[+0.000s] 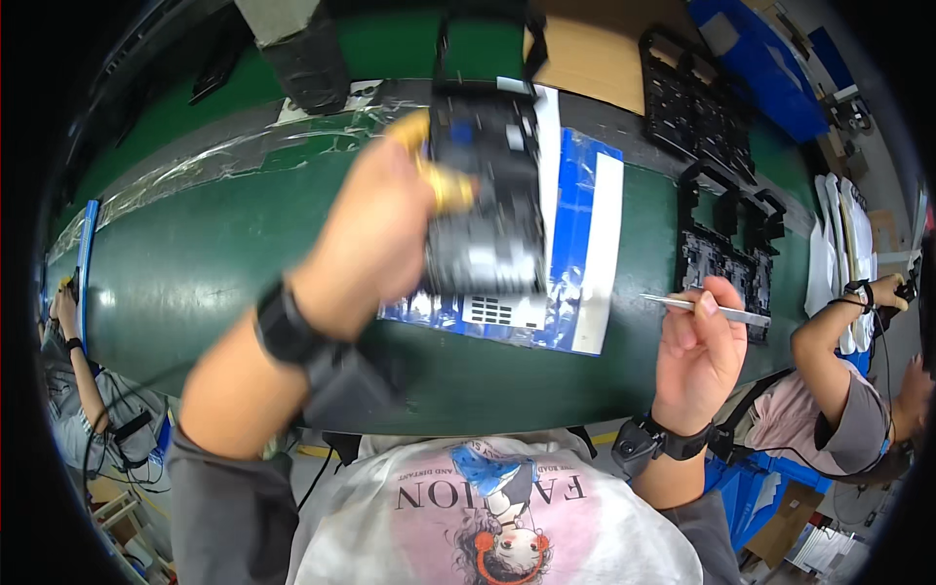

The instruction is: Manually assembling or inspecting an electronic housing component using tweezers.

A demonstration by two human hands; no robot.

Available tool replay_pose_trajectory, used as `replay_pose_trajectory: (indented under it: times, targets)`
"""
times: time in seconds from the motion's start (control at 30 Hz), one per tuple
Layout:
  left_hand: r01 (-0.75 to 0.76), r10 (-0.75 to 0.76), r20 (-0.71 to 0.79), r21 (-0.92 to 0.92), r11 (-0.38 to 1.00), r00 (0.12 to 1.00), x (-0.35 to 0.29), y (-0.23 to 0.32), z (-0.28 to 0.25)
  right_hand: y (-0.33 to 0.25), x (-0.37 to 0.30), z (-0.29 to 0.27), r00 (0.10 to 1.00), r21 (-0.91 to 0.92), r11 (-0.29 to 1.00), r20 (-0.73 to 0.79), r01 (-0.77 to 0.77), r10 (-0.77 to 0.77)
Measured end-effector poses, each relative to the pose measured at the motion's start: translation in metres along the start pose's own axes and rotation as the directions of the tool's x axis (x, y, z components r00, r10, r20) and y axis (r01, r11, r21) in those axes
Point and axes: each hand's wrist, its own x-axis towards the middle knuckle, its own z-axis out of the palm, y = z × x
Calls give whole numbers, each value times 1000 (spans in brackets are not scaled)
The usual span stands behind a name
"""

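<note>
Blue-and-white plastic package (585, 244) on green table (195, 263).

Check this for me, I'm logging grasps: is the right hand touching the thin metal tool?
Touching. The head view shows the right hand pinching the thin metal tool between its fingertips.

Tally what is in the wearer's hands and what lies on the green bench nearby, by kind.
Dark electronic module in the left hand: 1
Thin metal tool in the right hand: 1
Blue and white sheet on the green bench: 1
Groups of black frames: 2
Total: 5
</note>
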Motion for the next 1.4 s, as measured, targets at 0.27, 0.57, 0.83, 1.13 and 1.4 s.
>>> replay_pose_trajectory:
  times: [0.27, 0.57, 0.83, 1.13, 1.4]
  targets:
    - [-37, 656, -359, 860, 508, 664, 137, 24, -45, -30, -27, -62, 967, -46, 993, -226, 107, -115]
    - [-524, 59, 521, 846, 96, 852, 48, -94, 148, -48, -27, -73, 949, 7, 977, -238, 214, -206]
    - [-217, 18, 255, 783, 583, 967, 71, -49, 135, -33, -24, -22, 993, 117, 986, -38, 118, -114]
    - [-146, 142, 41, 110, 983, 989, -1, 30, 37, 7, -2, 7, 983, -239, 959, 70, -150, 172]
    - [-88, 55, -301, -99, 991, 952, -50, 7, 28, 22, 8, -9, 958, -334, 903, -1, -271, 287]
